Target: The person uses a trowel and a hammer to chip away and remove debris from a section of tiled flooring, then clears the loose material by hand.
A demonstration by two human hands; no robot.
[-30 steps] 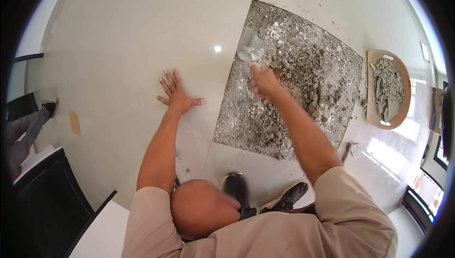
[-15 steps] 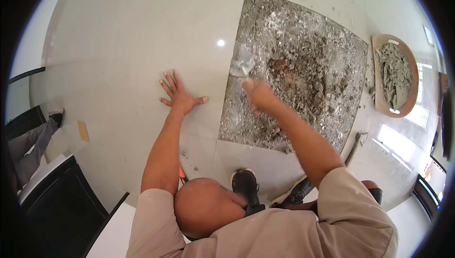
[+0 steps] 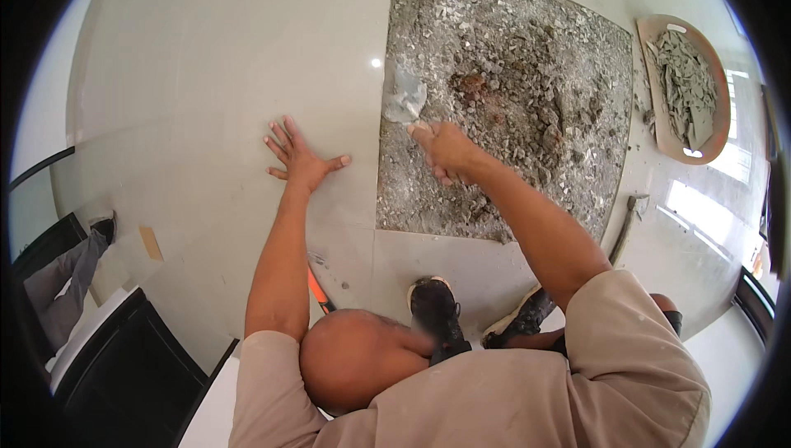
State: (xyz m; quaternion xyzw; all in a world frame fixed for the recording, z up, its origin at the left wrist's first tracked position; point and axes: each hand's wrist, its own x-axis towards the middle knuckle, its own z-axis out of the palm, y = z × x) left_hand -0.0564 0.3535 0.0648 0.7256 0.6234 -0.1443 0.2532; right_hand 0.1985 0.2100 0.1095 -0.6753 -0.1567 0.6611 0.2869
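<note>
Left hand (image 3: 301,161) flat on the glossy white floor tile (image 3: 206,77), fingers spread wide, palm down, holding nothing; it sits at about 9 o'clock of the right hand, well apart. Right hand (image 3: 445,151) has its grip closed around the handle of a trowel (image 3: 404,95); the grey blade points to 11 o'clock from the fist and rests on the left edge of the exposed mortar bed (image 3: 511,110), right at the seam with the intact tile. The bed is a square patch of rough grey rubble and loose chips where a tile is out, with a reddish-brown spot (image 3: 474,84) just at 2 o'clock of the blade. At 3 o'clock of the patch, near the right rim, a shallow round pan (image 3: 655,77) holds grey broken pieces. A long-handled tool (image 3: 626,221) lies on the floor at 4 o'clock of the patch, head type can't tell. Dark shoes (image 3: 435,310) stand at 6 o'clock, just below the patch edge. An orange-handled tool (image 3: 317,290) shows partly beside the left forearm. Black furniture (image 3: 107,366) at 8 o'clock, lower left.
</note>
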